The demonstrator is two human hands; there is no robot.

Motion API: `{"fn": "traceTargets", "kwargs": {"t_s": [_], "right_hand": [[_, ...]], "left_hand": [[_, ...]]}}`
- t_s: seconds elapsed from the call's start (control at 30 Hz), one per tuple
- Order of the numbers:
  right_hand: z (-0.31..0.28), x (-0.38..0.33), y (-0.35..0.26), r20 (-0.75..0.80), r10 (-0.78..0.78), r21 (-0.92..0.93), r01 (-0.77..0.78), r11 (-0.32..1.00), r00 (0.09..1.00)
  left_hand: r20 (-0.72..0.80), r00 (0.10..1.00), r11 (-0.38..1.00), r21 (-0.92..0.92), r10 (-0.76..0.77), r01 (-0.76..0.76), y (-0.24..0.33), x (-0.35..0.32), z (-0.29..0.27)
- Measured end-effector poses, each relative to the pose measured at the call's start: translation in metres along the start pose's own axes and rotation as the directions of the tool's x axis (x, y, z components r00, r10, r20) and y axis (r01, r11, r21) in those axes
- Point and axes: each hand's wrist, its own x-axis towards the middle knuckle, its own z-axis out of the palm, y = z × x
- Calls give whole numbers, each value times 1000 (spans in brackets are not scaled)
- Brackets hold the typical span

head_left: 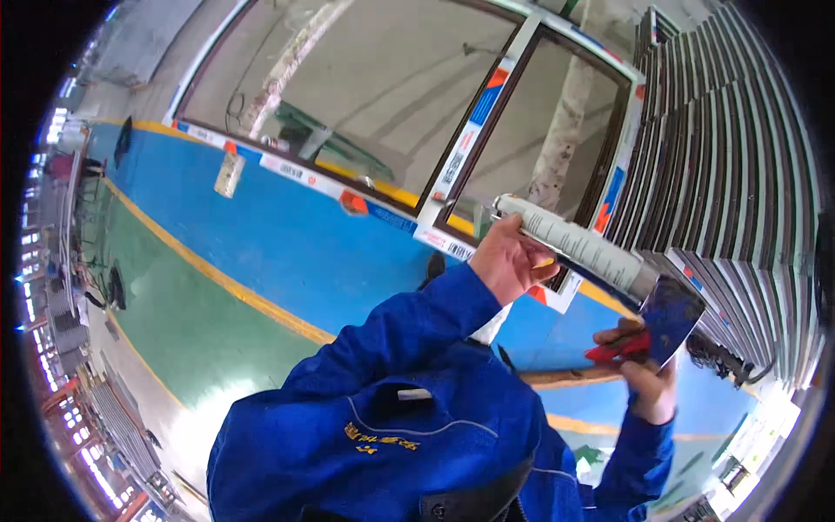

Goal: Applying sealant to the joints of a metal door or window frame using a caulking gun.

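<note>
A pale sealant cartridge (583,248) lies in a caulking gun (671,317) with a dark rear body and a red grip, slanting down to the right before my chest. My left hand (513,264) is closed round the cartridge's front end with its fingers curled; a small yellowish spot shows at the fingertips, too small to name. Round the red grip at the back of the gun, my right hand (642,357) is closed. Just beyond the cartridge stands a large window frame (426,217) with dark inner edges and white, blue and orange protective film.
Stacked frame profiles (713,148) fill the right side, close to the gun. A small pale block (229,175) sits by the frame's lower left edge. The floor (261,226) is blue and green with yellow lines. A dark cable (718,358) lies at the lower right.
</note>
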Motion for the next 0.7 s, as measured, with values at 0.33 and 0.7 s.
{"fn": "traceTargets", "kwargs": {"t_s": [0.33, 0.7], "right_hand": [[-24, 22, 96, -125, -235, 778, 242, 580, 964], [57, 178, 58, -280, -218, 875, 342, 343, 935]], "left_hand": [[60, 994, 49, 997, -91, -56, 68, 71, 33], [144, 876, -882, 39, -461, -470, 181, 223, -4]]}}
